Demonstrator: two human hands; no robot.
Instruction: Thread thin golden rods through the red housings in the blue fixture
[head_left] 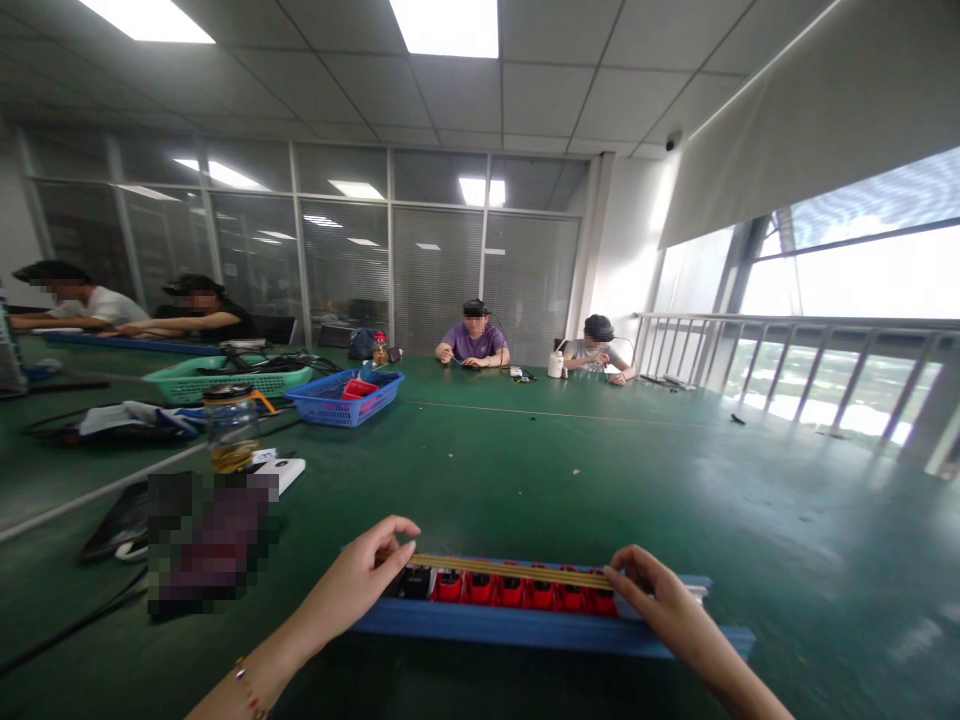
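Note:
A long blue tray (pixel 555 634) lies across the table in front of me, with a row of red holders (pixel 511 590) and black parts (pixel 416 582) inside. Thin yellowish strips (pixel 510 569) stretch lengthwise above the row. At their left end is my left hand (pixel 367 570), fingers curled, thumb and index finger apart at the tips; whether it grips the strips is unclear. My right hand (pixel 651 582) pinches their right end between thumb and fingers.
Left on the green table (pixel 465 480) are a blue basket (pixel 345 404) with red items, a green basket (pixel 281 382), a glass jar (pixel 231 430), a white device (pixel 285 476) and cables. Several people sit at the far side and far left.

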